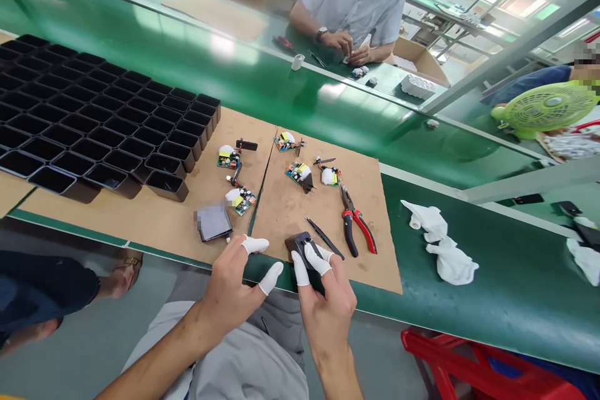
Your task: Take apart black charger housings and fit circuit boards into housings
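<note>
My right hand (325,281), with white finger cots on its fingertips, grips a small black plastic housing (298,242) at the front edge of the cardboard. To its left, my left hand (234,281) holds nothing; its thumb and forefinger, both in white cots, are spread apart. Black tweezers (324,237) lie just beyond the housing. Farther right rest pliers (355,222) with red and black handles. Several small circuit boards, among them a near-left circuit board (241,200) and a middle circuit board (300,174), lie on the cardboard sheet (276,225).
Rows of black open-topped plastic cases (94,106) fill the left of the bench. A dark flat device (213,223) lies left of my hands. White cloths (440,240) are on the green bench at right. Across the bench sits a person (347,12); a green fan (548,106) stands right.
</note>
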`<state>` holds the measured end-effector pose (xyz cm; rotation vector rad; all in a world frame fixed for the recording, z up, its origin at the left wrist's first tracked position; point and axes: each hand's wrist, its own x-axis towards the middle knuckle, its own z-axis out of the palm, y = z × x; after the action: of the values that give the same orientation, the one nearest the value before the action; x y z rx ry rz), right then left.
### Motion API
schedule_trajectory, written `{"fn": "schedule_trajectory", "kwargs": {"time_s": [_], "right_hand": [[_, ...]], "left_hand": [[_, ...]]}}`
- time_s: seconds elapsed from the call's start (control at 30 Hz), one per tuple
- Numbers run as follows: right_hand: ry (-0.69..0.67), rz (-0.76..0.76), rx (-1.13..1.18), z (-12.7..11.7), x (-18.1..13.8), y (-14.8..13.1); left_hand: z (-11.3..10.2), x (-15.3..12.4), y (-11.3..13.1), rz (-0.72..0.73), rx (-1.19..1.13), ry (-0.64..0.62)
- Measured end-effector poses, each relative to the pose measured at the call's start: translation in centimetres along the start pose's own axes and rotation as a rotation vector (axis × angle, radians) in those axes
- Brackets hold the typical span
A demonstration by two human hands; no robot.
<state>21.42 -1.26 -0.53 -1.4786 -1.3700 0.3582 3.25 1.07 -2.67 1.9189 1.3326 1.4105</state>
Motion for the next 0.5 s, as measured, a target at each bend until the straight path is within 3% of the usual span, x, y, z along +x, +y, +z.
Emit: {"fn": "schedule_trajectory", "kwargs": {"time_s": [0.17, 0.37, 0.5], "right_hand": [[0.185, 0.35, 0.237, 0.4, -0.2, -0.9], [0.317, 1.033, 1.083, -0.6, -0.7, -4.4], [0.304, 1.125, 1.192, -0.9, -0.6, -5.3]], "left_hand": [[0.0, -0.1, -0.2, 0.019, -0.009, 0.014], [0.0, -0.5, -0.2, 0.029, -0.017, 0.024], [0.0, -0.6, -0.2, 0.04, -0.015, 0.02]]}}
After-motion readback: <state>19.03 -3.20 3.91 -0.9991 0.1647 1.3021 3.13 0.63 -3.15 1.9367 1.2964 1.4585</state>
